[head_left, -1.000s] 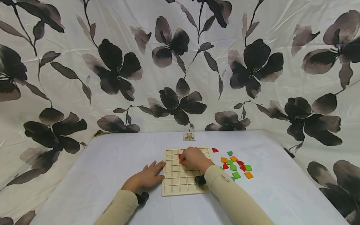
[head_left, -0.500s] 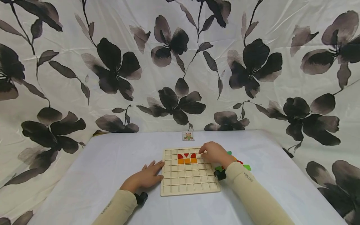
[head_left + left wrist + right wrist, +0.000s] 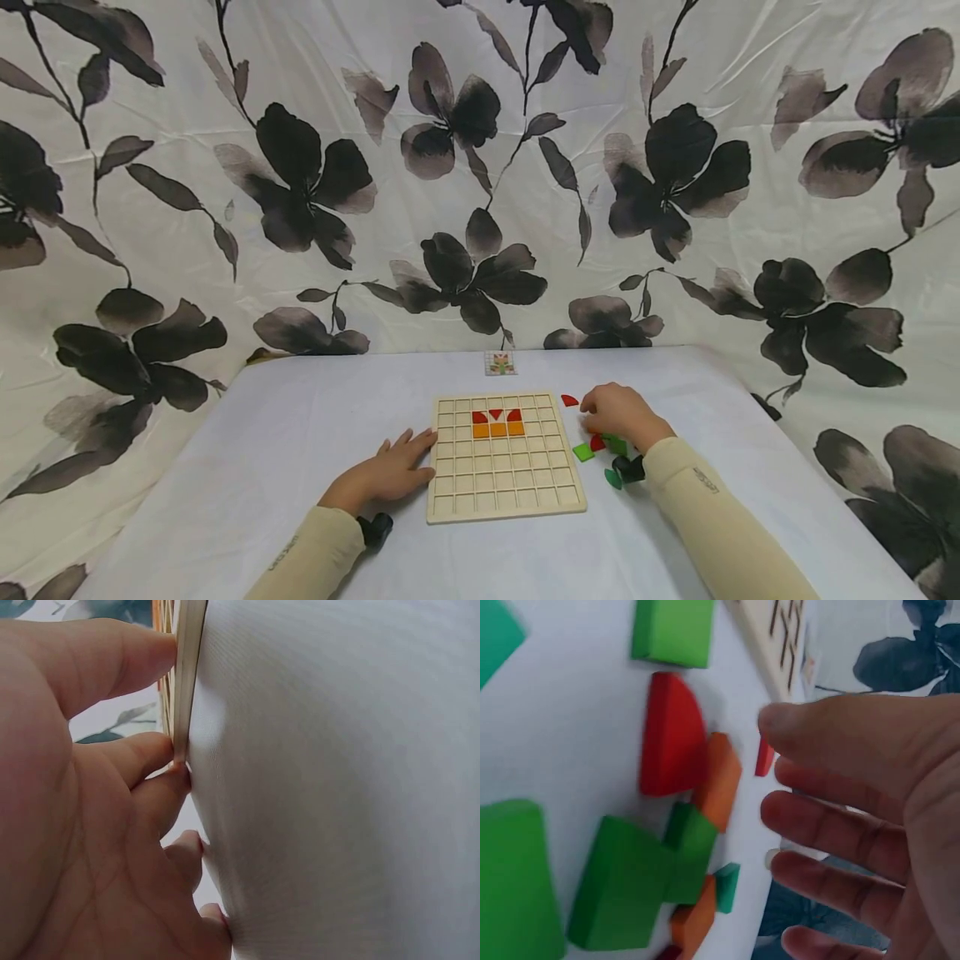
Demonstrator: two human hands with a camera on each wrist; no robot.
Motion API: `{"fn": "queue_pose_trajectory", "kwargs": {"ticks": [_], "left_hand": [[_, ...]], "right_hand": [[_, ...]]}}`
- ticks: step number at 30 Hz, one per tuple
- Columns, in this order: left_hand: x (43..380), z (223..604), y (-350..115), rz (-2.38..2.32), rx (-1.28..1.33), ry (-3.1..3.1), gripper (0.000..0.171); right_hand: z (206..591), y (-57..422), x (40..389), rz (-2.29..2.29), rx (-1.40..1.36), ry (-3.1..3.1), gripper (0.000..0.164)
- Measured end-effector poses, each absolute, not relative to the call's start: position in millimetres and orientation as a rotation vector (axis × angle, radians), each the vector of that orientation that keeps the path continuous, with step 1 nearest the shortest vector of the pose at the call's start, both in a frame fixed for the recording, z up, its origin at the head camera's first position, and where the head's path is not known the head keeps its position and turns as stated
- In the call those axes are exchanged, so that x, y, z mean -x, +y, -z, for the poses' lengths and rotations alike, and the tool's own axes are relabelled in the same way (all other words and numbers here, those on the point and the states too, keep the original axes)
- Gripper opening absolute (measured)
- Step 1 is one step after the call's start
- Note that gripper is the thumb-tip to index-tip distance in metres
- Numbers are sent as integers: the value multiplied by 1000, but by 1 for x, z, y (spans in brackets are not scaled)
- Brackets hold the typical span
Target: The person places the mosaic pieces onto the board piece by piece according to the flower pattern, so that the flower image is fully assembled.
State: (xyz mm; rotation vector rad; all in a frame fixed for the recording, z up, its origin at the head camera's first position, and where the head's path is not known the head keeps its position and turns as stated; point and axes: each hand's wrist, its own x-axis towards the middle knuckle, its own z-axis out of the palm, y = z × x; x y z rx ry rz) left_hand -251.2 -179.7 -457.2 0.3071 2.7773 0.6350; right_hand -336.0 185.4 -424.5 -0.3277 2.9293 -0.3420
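A pale wooden grid board [image 3: 506, 483] lies on the white table. Three orange squares [image 3: 498, 430] sit in a row of its cells, and three red pieces [image 3: 480, 417] fill the cells just behind them. My left hand [image 3: 382, 475] rests on the table, thumb and fingertips against the board's left edge [image 3: 187, 667]. Right of the board, my right hand [image 3: 622, 415] hangs above loose pieces with its fingers spread, holding nothing. Below it in the right wrist view lie a red rounded piece [image 3: 671, 739], an orange square [image 3: 718, 776] and green squares [image 3: 622, 885].
A small card with a coloured pattern [image 3: 500, 363] lies behind the board at the table's far edge. One red quarter-round piece [image 3: 570, 401] lies by the board's back right corner. A flower-printed cloth [image 3: 450, 192] hangs behind the table.
My right hand has left the board and moved right to the loose pieces, uncovering the red and orange pieces in the cells. The left hand stays at the board's edge.
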Motion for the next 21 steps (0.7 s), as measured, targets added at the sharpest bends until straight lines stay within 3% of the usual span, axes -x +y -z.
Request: {"fn": "queue_pose_trajectory", "kwargs": {"ticks": [14,21], "left_hand": [[251,459,-181,-638,-305,2786,63],[250,458,-181,-641,-316,2784,62]], "right_hand": [[432,188,331,234,380,2929,19],[428,181,327,232,469,2978,27]]}}
